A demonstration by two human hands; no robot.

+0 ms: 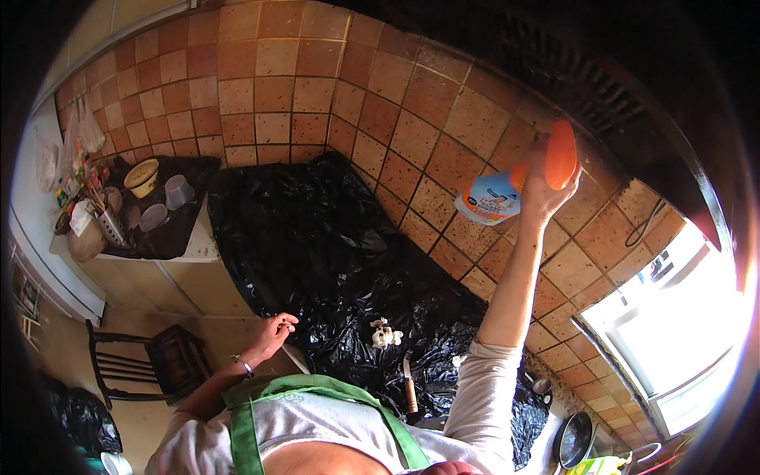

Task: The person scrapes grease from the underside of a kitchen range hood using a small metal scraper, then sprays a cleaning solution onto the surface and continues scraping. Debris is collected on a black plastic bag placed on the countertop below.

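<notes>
My right hand (546, 187) is raised near the tiled wall, just below the dark range hood (570, 65), closed around the orange trigger head of a spray bottle (490, 199). The bottle's body is blue and white and bears writing. My left hand (280, 332) is held by the counter's edge, fingers loosely bent, with nothing seen in it. Black plastic sheeting (297, 237) covers the counter. A crumpled whitish wad (385, 333) lies on it, with a wooden-handled knife or scraper (409, 383) nearer to me. Dark specks mark the tiles (439, 202).
At the left, a side counter holds a yellowish bowl (141, 178), plastic tubs (179, 192) and a perforated utensil holder (110, 227). A dark wooden chair (172, 362) stands below it. A pan (573, 439) and a bright window (677, 332) are at the right.
</notes>
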